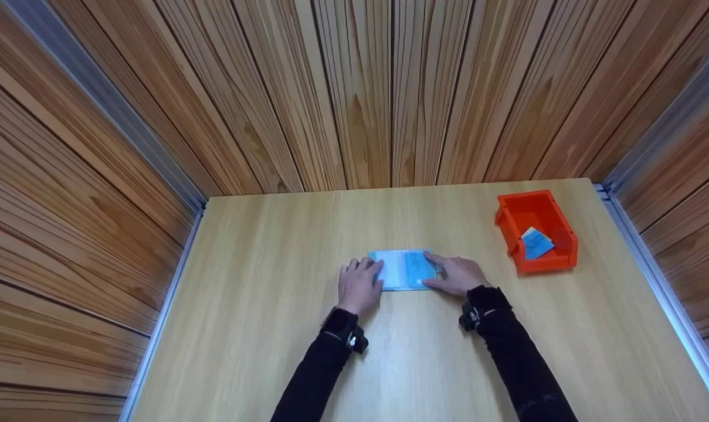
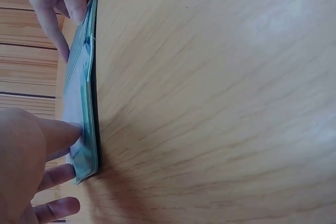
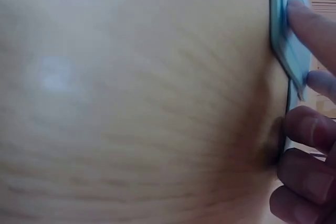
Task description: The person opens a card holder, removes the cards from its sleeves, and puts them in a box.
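Note:
A light-blue folding card holder (image 1: 394,271) lies spread flat on the table between both hands. Its left half looks pale, and a brighter blue panel (image 1: 419,267) covers the right half. The left hand (image 1: 360,285) holds the left end, its thumb pressed on the surface in the left wrist view and other fingertips (image 2: 59,176) at the end edge. At the opposite end, the right hand (image 1: 458,275) grips the holder between thumb and index finger. The right wrist view shows its other fingers (image 3: 307,174) curled below the holder's corner.
An orange-red open bin (image 1: 539,206) stands at the back right of the wooden table (image 1: 272,252), with a blue-and-white card-like piece (image 1: 536,244) inside. Wood-plank walls (image 1: 360,94) rise behind and at both sides, with metal rails along the table's side edges.

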The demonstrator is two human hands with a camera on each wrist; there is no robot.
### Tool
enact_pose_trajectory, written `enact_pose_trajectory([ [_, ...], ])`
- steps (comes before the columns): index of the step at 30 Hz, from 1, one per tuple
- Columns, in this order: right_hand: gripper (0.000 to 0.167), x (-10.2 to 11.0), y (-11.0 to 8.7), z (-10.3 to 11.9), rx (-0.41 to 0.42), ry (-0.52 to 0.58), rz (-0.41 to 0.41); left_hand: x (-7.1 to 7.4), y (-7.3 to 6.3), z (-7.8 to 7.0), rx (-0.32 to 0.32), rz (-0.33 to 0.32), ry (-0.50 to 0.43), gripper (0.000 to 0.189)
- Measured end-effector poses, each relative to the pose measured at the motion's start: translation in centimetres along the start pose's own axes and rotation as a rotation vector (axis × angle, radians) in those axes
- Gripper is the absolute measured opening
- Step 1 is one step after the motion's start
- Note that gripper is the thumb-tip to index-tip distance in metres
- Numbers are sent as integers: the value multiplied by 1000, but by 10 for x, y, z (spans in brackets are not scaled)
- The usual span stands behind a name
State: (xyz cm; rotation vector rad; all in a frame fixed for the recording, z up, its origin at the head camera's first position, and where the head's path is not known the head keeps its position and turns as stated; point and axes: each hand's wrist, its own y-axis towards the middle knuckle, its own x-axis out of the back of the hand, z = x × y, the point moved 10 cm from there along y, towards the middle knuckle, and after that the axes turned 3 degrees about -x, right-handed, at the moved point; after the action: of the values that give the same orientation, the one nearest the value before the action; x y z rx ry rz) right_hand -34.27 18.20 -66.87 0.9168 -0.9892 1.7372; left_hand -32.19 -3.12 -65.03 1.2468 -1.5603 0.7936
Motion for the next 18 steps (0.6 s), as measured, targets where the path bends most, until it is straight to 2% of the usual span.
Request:
enact_pose_trajectory([
  [2, 82, 0, 1, -1, -7, 0, 8, 0, 2, 0, 10, 1, -8, 43],
  [4, 83, 0, 1, -3, -16, 7, 13, 1, 6, -2, 20, -7, -70, 38],
  [7, 83, 0, 1, -4, -22, 24, 14, -2, 12, -4, 64, 8, -299, 28],
  [10, 83, 0, 2, -5, -30, 49, 21, -11, 18, -6, 133, 60, -560, 23],
  [12, 84, -2, 2, -6, -39, 56, 33, -18, 20, -7, 184, 107, -684, 22],
  [15, 85, -4, 2, -8, -54, 59, 36, -26, 22, -10, 230, 158, -769, 22],
  [18, 84, -3, 3, -7, -48, 49, 18, -27, 25, -12, 254, 168, -791, 23],
])
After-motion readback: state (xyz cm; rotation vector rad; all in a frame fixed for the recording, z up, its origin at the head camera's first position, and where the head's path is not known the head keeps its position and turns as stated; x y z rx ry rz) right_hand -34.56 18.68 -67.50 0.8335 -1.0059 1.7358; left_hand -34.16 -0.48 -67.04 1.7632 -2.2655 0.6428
